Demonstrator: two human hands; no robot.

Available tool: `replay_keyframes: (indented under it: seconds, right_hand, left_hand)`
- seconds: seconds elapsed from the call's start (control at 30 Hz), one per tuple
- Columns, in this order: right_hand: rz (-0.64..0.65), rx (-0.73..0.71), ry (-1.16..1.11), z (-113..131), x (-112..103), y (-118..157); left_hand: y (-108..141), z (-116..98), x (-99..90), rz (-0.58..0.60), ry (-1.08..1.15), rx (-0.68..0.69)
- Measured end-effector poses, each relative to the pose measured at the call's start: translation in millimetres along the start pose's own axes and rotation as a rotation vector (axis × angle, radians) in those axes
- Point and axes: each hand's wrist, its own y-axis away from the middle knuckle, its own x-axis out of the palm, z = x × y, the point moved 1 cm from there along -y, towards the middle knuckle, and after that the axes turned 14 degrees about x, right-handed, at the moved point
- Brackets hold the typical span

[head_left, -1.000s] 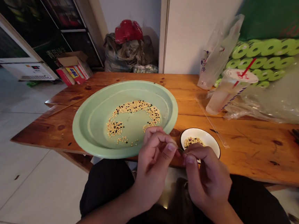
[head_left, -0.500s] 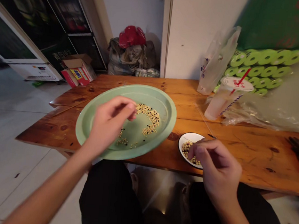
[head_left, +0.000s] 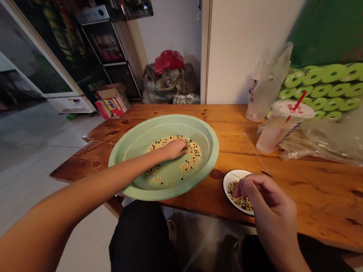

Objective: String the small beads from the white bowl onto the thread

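Observation:
A wide pale green basin [head_left: 137,136] holds a scattered layer of yellowish and black beans [head_left: 194,154]. Inside it, my left hand [head_left: 177,149] is lowered to the beans, fingers curled down and closed; whatever they grip is hidden. To the right, a small white bowl [head_left: 226,180] with a dark rim contains more mixed beans [head_left: 242,202]. My right hand [head_left: 272,205] hovers over the bowl's right side, thumb and fingertips pinched together. A thin dark line shows by those fingertips, but I cannot make out what they hold.
Both vessels stand on a wooden table [head_left: 318,199]. A lidded plastic cup [head_left: 272,131] with a red straw stands behind the bowl, near a plastic bag [head_left: 263,92] and green rolls [head_left: 319,91]. A cardboard box [head_left: 117,103] and stuffed bags [head_left: 170,82] lie beyond the table.
My left hand has gone from above the basin down and rightward into the beans. My right hand stays pinched over the bowl. The whole view has shifted slightly.

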Motion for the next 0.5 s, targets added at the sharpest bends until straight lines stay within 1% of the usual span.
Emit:
replay_keyframes:
  seconds: [0.13, 0.3, 0.43, 0.5]
  right_hand:
    - [0.014, -0.004, 0.015, 0, 1, 1]
    - [0.028, 0.012, -0.003, 1, 2, 4]
    - [0.035, 0.016, 0.000, -1, 3, 5]
    - [0.045, 0.015, -0.003, -2, 2, 5]
  left_hand:
    - [-7, 8, 0.2, 0.009, -0.007, -0.004]
    - [-12, 8, -3.1, 0.001, 0.004, -0.007]
    - [-14, 6, -5.4, -0.041, 0.036, 0.016]
    - [-16, 3, -5.8, -0.090, 0.064, 0.052]
